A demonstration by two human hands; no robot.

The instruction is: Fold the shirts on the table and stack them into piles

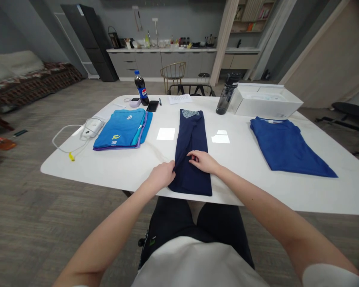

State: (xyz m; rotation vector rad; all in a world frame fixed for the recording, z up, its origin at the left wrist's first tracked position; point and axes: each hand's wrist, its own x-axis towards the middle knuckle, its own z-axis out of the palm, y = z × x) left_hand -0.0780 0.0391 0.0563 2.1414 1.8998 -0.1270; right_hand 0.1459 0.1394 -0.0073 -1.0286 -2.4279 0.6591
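Note:
A navy shirt [192,143] lies folded into a long narrow strip on the white table [242,159], running away from me. My left hand [161,175] pinches the strip's left edge near the front. My right hand [203,161] rests on the cloth just right of it, fingers curled onto the fabric. Both hands sit close together on the near part of the strip.
A stack of folded light-blue shirts [122,129] lies at the left, a spread blue shirt [287,145] at the right. A cola bottle [141,87], a phone [152,105], a dark water bottle [225,95] and an open white box [266,101] stand along the far edge.

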